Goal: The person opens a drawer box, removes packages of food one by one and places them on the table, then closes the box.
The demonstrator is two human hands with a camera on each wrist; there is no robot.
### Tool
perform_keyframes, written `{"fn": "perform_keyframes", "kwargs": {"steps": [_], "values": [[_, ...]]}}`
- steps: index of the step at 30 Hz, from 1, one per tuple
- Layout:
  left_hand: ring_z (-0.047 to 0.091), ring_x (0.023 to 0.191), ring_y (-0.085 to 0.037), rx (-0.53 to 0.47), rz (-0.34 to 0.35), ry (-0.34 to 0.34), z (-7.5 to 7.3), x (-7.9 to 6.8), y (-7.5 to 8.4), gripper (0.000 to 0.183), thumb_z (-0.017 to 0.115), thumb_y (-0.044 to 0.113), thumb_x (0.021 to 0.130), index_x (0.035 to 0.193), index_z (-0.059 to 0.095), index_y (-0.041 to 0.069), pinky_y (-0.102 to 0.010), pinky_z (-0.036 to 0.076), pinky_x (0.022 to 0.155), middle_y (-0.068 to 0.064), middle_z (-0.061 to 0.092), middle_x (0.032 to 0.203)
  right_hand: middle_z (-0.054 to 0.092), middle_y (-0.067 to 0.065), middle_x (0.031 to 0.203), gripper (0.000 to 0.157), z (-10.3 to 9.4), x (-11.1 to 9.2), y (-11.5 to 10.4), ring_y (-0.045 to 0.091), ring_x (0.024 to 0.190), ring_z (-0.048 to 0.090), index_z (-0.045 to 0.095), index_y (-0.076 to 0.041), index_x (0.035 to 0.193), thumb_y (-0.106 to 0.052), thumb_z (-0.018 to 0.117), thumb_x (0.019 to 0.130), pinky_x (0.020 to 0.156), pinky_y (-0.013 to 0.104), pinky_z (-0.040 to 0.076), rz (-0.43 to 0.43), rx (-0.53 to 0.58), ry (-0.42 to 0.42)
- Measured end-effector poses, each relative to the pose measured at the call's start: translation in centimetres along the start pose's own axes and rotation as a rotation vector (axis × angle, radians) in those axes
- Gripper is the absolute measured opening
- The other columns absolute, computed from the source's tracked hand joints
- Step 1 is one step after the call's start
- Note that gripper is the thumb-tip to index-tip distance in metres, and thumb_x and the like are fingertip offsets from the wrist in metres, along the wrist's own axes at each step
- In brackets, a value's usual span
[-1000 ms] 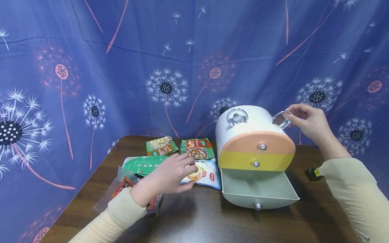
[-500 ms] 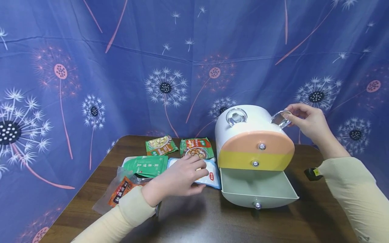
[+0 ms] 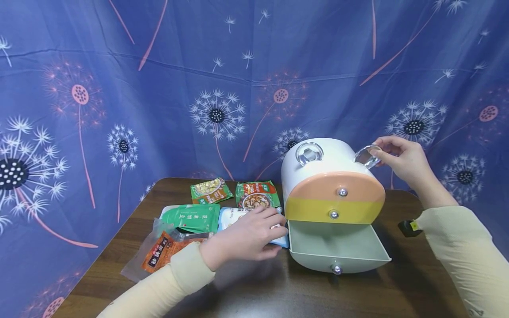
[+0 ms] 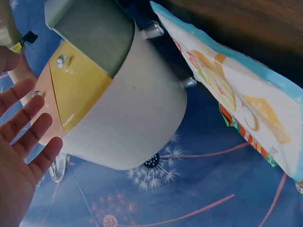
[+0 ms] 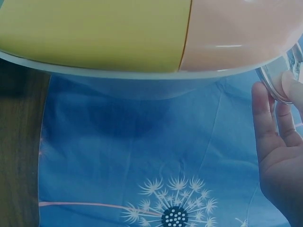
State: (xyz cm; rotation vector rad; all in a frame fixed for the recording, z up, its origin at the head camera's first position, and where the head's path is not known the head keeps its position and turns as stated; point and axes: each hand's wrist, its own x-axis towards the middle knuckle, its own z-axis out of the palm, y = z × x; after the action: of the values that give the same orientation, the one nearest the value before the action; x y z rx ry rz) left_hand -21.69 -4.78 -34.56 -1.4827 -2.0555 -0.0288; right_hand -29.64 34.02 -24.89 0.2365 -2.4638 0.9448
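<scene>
My left hand (image 3: 252, 234) is over a white and blue food packet (image 3: 230, 216), covering much of it in the head view. In the left wrist view its fingers (image 4: 23, 113) are spread and relaxed, with nothing between them, and the packet stands apart to the right. To the right is a rounded white box with drawers (image 3: 338, 162), faced in orange, yellow and green. Its green bottom drawer (image 3: 338, 240) is pulled out and holds nothing. My right hand (image 3: 405, 160) pinches the clear round ear (image 3: 366, 157) on the box's top right between thumb and fingers.
Two green food packets (image 3: 210, 191) (image 3: 257, 194) lie at the table's back. A green pouch (image 3: 191, 217) and an orange clear-edged packet (image 3: 161, 251) lie at left. A second clear ear (image 3: 309, 153) tops the box. A blue dandelion cloth (image 3: 167, 110) hangs behind the table (image 3: 302, 291).
My left hand has moved right across the white and blue packet, up to beside the box, uncovering more of the orange packet. My right hand keeps its hold on the ear.
</scene>
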Motion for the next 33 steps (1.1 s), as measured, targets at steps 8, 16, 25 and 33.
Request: {"fn": "perform_keyframes", "kwargs": {"steps": [8,16,25,33], "values": [[0.049,0.106,-0.013,-0.027,0.033,-0.027,0.7,1.0,0.7,0.040,0.068,0.038,0.078,0.114,0.059,0.022,-0.029,0.041,0.084,0.006,0.056,0.110,0.057,-0.022,0.082,0.040,-0.1,0.0,0.1,-0.003,0.068,0.057,0.059,-0.011,0.113,-0.039,0.065,0.086,0.061,0.006,0.044,0.007,-0.006,-0.012],[0.048,0.108,-0.013,-0.034,0.046,-0.046,1.8,2.0,1.3,0.041,0.066,0.038,0.080,0.118,0.059,0.024,-0.028,0.039,0.085,0.007,0.055,0.114,0.057,-0.019,0.084,0.039,0.0,-0.1,0.0,-0.002,0.069,0.057,0.059,-0.011,0.112,-0.039,0.065,0.086,0.061,0.007,0.046,0.000,-0.005,-0.003],[0.047,0.108,-0.011,-0.031,0.088,-0.067,3.0,3.4,2.0,0.042,0.062,0.038,0.082,0.121,0.057,0.024,-0.027,0.038,0.088,0.008,0.054,0.117,0.057,-0.021,0.081,0.037,-0.1,0.0,0.1,-0.002,0.068,0.057,0.059,-0.011,0.110,-0.038,0.065,0.086,0.062,0.006,0.045,-0.003,-0.004,-0.005],[0.047,0.113,-0.010,-0.009,0.108,-0.078,3.8,4.1,2.8,0.041,0.060,0.040,0.083,0.122,0.057,0.026,-0.026,0.038,0.090,0.009,0.054,0.119,0.058,-0.021,0.081,0.035,0.0,0.1,0.1,-0.002,0.068,0.058,0.060,-0.011,0.110,-0.036,0.065,0.086,0.063,0.005,0.044,-0.017,0.004,-0.007]]}}
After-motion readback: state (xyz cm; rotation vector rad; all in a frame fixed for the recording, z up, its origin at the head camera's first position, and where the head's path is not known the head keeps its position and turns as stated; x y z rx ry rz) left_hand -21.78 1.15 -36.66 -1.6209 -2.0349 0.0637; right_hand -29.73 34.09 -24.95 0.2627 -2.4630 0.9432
